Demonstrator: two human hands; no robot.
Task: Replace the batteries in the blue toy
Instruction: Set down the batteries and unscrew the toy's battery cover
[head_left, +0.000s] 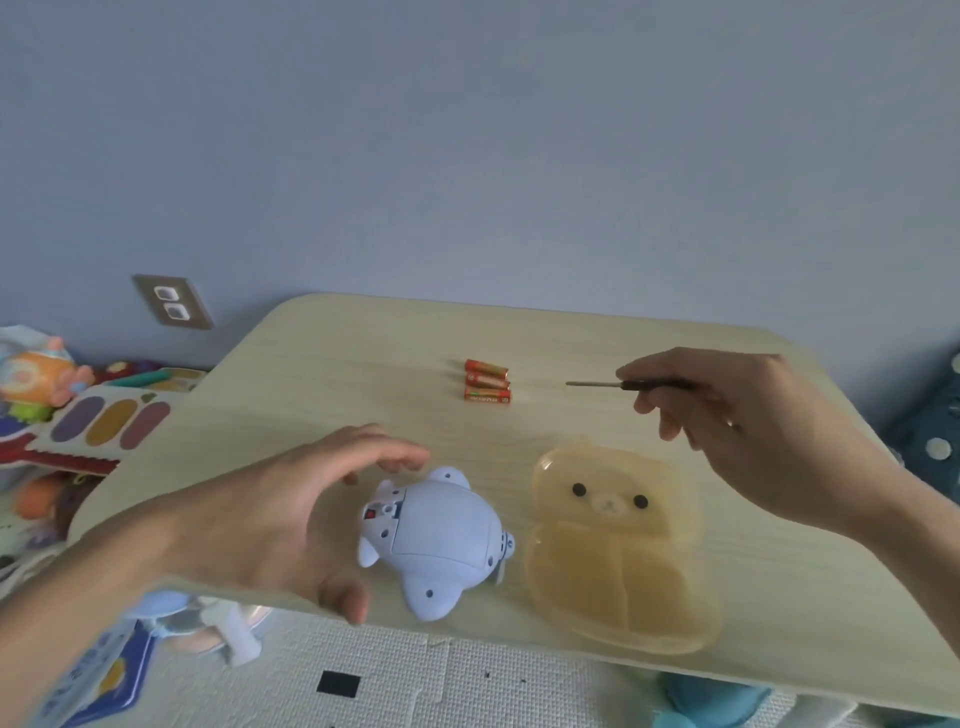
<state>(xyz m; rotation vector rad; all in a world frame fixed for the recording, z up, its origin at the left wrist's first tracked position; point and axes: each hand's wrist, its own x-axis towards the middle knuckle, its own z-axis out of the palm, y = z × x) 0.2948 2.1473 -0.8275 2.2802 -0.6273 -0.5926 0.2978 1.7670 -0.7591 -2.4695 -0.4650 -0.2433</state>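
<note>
Left hand (270, 519) spread open beside blue toy (434, 540); right hand (753, 421) pinches screwdriver (623, 384); bear container (618, 545) (open) looks empty.

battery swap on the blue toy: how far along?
Early. Done: blue toy lies underside up on the table, three batteries laid out, bear-shaped case open. In hand: right hand holds a screwdriver; left hand is open beside the toy, not gripping it. Left: the battery cover looks still closed, so unscrew, swap, close.
</note>
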